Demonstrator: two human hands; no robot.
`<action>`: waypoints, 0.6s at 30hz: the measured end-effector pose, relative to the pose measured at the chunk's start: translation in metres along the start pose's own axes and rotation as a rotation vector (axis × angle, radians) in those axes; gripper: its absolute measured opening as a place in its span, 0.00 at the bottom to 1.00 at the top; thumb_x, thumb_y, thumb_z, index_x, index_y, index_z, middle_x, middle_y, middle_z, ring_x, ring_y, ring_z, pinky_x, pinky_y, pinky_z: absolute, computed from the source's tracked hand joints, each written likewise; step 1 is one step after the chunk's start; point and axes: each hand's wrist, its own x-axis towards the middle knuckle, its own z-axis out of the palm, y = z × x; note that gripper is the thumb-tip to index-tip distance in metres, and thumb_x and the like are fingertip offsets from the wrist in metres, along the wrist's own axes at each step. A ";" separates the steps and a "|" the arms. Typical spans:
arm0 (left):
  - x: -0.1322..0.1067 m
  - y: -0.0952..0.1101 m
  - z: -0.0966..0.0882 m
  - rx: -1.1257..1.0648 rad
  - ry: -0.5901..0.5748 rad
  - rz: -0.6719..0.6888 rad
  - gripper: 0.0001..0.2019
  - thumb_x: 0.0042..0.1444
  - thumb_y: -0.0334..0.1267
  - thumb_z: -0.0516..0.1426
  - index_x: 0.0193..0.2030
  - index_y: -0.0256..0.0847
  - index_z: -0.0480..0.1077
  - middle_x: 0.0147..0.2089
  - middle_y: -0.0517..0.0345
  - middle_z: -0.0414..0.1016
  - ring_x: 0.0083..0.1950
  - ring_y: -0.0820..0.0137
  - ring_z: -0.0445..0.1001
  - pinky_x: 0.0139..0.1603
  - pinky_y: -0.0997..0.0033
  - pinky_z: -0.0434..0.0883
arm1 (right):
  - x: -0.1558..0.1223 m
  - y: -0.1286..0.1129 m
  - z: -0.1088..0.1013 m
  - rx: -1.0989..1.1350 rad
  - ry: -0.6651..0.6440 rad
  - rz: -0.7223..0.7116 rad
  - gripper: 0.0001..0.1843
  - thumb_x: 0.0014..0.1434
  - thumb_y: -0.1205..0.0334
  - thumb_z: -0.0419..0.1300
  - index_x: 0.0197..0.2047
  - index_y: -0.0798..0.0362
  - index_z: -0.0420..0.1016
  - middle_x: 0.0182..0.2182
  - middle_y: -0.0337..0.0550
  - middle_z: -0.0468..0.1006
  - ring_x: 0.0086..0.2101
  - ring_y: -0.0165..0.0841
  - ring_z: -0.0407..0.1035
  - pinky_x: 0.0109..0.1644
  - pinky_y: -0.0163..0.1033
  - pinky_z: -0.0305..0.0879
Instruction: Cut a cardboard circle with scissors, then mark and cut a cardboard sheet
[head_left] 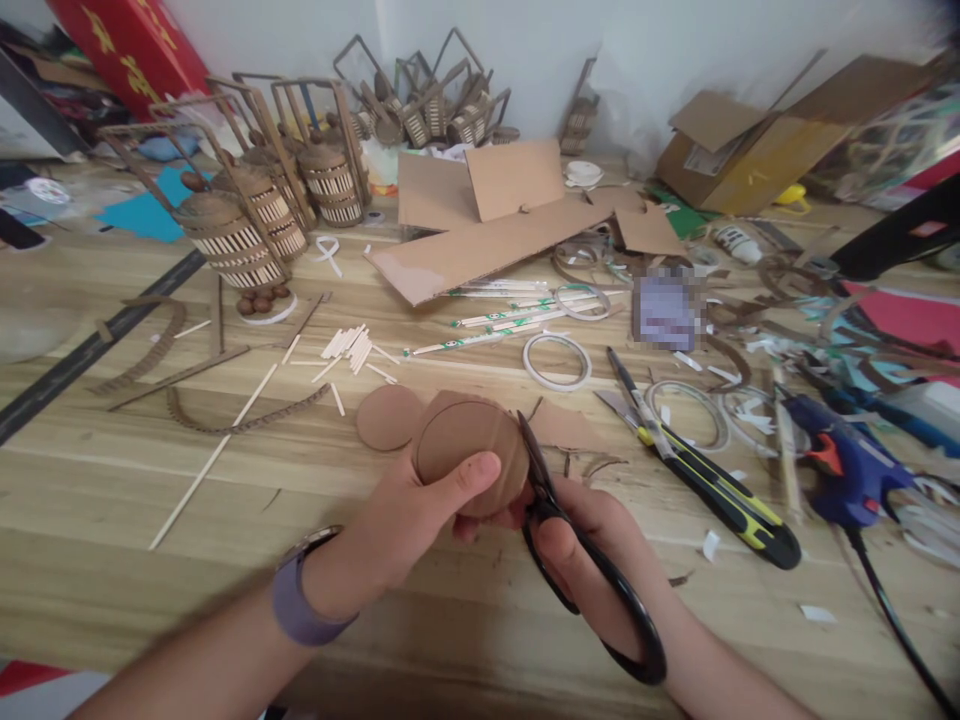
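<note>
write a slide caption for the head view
Left hand holds a cardboard piece with a drawn circle; right hand sets black scissors at its edge, above a cluttered wooden table.

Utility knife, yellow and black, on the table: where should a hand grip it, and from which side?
Grip the utility knife by its thick yellow-black handle, coming from above at the near end; the bare blade points away toward the far left.

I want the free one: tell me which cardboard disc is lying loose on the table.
The plain disc flat on the table, beside the other; that marked disc is held in the left hand, against the scissors.
</note>
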 end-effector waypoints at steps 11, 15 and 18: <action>-0.001 0.006 0.000 -0.009 0.003 -0.009 0.16 0.51 0.48 0.67 0.36 0.38 0.74 0.26 0.61 0.77 0.27 0.72 0.76 0.20 0.81 0.67 | -0.002 0.008 -0.002 0.024 -0.037 0.017 0.38 0.58 0.22 0.44 0.32 0.51 0.69 0.14 0.30 0.59 0.16 0.26 0.52 0.20 0.33 0.51; -0.001 0.008 0.002 0.006 -0.008 0.000 0.17 0.50 0.48 0.66 0.39 0.38 0.73 0.25 0.61 0.76 0.26 0.71 0.76 0.20 0.80 0.66 | 0.000 0.005 -0.004 0.006 -0.066 0.005 0.39 0.58 0.21 0.43 0.31 0.51 0.69 0.14 0.30 0.60 0.16 0.26 0.53 0.21 0.33 0.53; -0.001 0.008 0.002 0.031 -0.011 -0.018 0.16 0.49 0.49 0.66 0.36 0.39 0.73 0.26 0.60 0.77 0.27 0.70 0.76 0.20 0.79 0.67 | 0.001 0.003 -0.004 -0.006 -0.076 0.004 0.40 0.56 0.20 0.41 0.31 0.51 0.68 0.14 0.31 0.60 0.16 0.27 0.53 0.22 0.34 0.56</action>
